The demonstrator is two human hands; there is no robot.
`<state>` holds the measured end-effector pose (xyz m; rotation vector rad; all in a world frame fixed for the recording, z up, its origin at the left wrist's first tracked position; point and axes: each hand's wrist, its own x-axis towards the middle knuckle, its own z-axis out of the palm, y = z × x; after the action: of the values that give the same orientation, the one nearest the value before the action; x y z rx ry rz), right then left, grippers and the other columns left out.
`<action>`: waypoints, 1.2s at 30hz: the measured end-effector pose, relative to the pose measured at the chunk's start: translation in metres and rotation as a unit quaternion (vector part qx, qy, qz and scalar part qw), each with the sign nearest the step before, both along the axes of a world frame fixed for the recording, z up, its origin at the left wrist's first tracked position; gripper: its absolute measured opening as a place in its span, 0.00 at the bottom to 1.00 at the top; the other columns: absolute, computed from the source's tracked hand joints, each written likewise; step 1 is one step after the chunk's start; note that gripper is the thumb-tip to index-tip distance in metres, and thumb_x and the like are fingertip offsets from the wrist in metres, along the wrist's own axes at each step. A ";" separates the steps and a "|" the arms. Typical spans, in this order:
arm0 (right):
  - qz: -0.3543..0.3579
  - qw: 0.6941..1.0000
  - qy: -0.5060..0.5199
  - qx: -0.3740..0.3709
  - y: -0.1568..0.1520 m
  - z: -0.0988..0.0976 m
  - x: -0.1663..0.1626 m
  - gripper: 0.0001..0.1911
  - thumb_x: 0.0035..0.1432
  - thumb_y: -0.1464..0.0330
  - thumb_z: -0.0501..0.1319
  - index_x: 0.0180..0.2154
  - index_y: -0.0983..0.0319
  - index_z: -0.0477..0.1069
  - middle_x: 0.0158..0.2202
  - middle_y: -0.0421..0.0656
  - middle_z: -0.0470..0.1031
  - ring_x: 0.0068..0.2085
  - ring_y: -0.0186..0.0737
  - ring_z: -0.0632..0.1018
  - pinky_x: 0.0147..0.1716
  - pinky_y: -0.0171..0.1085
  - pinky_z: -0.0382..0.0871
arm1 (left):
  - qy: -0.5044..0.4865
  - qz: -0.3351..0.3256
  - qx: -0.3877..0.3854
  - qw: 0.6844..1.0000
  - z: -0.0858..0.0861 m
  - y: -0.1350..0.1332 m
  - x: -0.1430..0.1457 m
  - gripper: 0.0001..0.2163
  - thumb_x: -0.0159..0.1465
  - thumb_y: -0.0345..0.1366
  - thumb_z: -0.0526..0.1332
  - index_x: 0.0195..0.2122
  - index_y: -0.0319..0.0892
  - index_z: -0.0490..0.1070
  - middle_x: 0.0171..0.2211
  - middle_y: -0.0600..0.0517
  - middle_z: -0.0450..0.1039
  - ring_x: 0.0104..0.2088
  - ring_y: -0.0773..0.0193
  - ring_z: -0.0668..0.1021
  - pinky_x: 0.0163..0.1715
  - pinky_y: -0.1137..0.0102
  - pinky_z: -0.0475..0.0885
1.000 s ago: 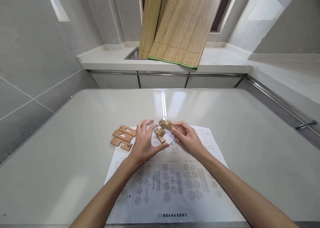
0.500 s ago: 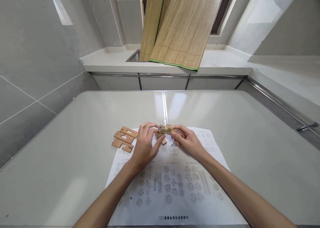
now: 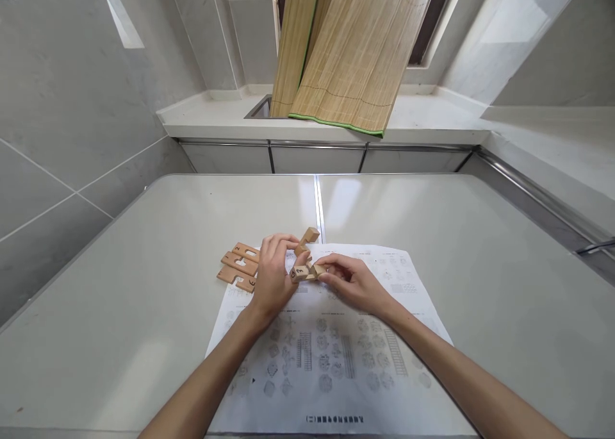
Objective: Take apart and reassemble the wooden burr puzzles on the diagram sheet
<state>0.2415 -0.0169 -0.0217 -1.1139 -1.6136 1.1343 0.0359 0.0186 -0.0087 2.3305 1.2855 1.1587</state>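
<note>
- Sheet [image 3: 413, 400]: printed paper, spread on the bench [image 3: 106, 279]; landmark for all places below. Appears unweighted; a dragged arm could rumple it.
- Numbered block [image 3: 302, 273]: wood, notched, inked marks at its left end; held over the far part of the sheet. Small, with corners; a slipped pinch would drop it on the print.
- Far block [image 3: 311, 236]: wood, notched, tilted at the far edge of the sheet, beyond the numbered block. Contact between the two cannot be told. Likely fault: notches binding askew, the cause being this tilt.
- Right hand [image 3: 353, 285]: over the far right part of the sheet; fingers narrow, pinching the right end of the numbered block. Tip hold only; a sideways push could twist the block loose.
- Left hand [image 3: 275, 272]: over the far left part of the sheet; fingers narrow, apparently holding the near end of the far block. Thumb crowds the numbered block; pressure there could knock either piece askew.
- Plates [image 3: 248, 268]: three, flat, slotted, marked; at the far left corner of the sheet, just beside the left hand. Risk: scattered by a stray knuckle.
</note>
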 end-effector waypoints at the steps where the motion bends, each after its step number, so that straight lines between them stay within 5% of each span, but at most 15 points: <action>1: -0.010 1.000 -0.001 -0.001 -0.001 0.000 -0.001 0.18 0.66 0.52 0.65 0.46 0.59 0.79 0.29 0.39 0.71 0.29 0.37 0.66 0.30 0.37 0.62 | 0.004 0.017 0.004 1.000 0.000 0.001 -0.001 0.05 0.72 0.38 0.61 0.41 0.45 0.70 0.47 0.47 0.76 0.53 0.51 0.73 0.52 0.56 0.73; 7: -0.164 0.986 -0.019 0.002 0.001 -0.001 -0.001 0.18 0.66 0.51 0.64 0.41 0.59 0.76 0.27 0.39 0.70 0.29 0.39 0.68 0.29 0.38 0.64 | 0.060 0.110 0.060 0.990 0.003 0.006 -0.008 0.10 0.67 0.38 0.65 0.31 0.46 0.66 0.45 0.46 0.77 0.50 0.48 0.75 0.50 0.53 0.72; 13: -0.223 0.969 -0.102 0.042 0.002 -0.006 -0.001 0.16 0.65 0.52 0.64 0.36 0.58 0.71 0.25 0.39 0.72 0.27 0.40 0.71 0.30 0.39 0.67 | 0.125 0.123 0.082 0.981 0.003 0.003 -0.014 0.12 0.62 0.34 0.66 0.25 0.47 0.62 0.43 0.45 0.79 0.49 0.44 0.75 0.50 0.46 0.71; 29: -0.217 0.944 -0.237 0.078 -0.001 -0.009 -0.004 0.09 0.61 0.62 0.63 0.32 0.56 0.66 0.23 0.35 0.70 0.25 0.38 0.71 0.27 0.37 0.61 | 0.184 0.013 0.037 0.982 0.008 -0.012 -0.005 0.15 0.55 0.38 0.69 0.26 0.46 0.59 0.45 0.44 0.75 0.45 0.48 0.77 0.47 0.52 0.73; 36: -0.192 0.948 -0.238 0.088 -0.001 -0.011 -0.004 0.08 0.61 0.62 0.64 0.33 0.56 0.67 0.24 0.36 0.70 0.26 0.38 0.72 0.27 0.37 0.61 | 0.144 -0.044 0.014 0.989 0.002 -0.011 -0.005 0.20 0.57 0.41 0.71 0.47 0.44 0.65 0.56 0.40 0.72 0.55 0.44 0.75 0.53 0.52 0.74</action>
<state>0.2371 -0.0181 -0.0330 -1.5780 -1.7075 0.4751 0.0311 0.0076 -0.0064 2.6197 1.2430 0.8401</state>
